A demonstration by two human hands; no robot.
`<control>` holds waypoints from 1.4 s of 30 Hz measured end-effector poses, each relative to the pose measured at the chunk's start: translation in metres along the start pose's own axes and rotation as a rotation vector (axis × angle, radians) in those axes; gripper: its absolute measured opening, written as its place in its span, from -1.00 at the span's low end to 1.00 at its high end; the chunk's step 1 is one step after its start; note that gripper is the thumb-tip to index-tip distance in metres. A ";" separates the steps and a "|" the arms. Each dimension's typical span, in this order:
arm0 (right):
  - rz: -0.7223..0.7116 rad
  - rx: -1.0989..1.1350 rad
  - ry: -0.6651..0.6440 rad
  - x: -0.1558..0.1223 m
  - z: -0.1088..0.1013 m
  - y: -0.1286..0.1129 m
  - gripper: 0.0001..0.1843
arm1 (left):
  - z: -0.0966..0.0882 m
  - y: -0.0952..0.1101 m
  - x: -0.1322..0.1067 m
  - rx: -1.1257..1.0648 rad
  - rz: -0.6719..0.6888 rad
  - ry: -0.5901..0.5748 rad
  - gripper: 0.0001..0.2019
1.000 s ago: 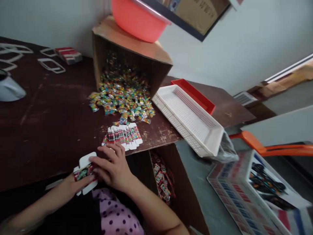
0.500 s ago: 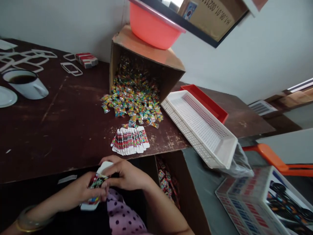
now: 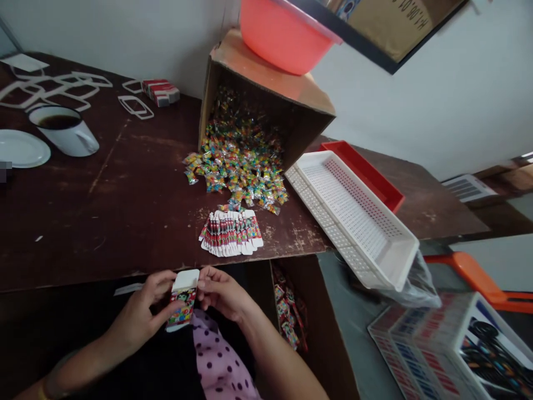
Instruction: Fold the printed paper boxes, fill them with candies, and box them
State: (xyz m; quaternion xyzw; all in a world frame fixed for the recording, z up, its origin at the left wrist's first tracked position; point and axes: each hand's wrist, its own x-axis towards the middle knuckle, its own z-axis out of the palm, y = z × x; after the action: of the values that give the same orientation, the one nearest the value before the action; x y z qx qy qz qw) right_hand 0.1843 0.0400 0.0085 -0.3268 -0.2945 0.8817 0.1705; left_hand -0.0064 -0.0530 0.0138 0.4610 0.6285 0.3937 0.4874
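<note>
A small printed candy box point(image 3: 182, 304) with open white end flaps is held over my lap, just below the table's front edge. My left hand point(image 3: 146, 312) grips it from the left, thumb across the printed front. At its upper right edge, the fingers of my right hand point(image 3: 220, 290) pinch the box by the top flap. Beyond my hands, a fanned row of flat candy boxes point(image 3: 231, 233) lies at the table edge. Behind that row, clear packets of colourful candy point(image 3: 245, 172) spill from a cardboard box point(image 3: 266, 95) lying on its side.
A white perforated basket point(image 3: 353, 216) and a red tray point(image 3: 375, 180) stand at the right. On the left are a mug point(image 3: 66, 133) of dark liquid, a white lid point(image 3: 25, 149) and white paper bands point(image 3: 75, 89). A carton point(image 3: 328, 328) below the edge holds printed boxes.
The candy box has turned more upright, with its upper end now facing up between my hands. My right hand has moved from across its front to its right edge. The view has shifted.
</note>
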 end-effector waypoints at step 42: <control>-0.276 -0.318 0.172 -0.012 0.013 0.022 -0.65 | 0.005 -0.011 0.002 -0.061 -0.005 -0.097 -0.56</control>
State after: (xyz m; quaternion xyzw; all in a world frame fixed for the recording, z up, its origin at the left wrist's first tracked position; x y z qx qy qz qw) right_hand 0.1820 0.0120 0.0089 -0.3800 -0.4562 0.7613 0.2603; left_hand -0.0037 -0.0537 0.0023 0.4628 0.5932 0.3885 0.5320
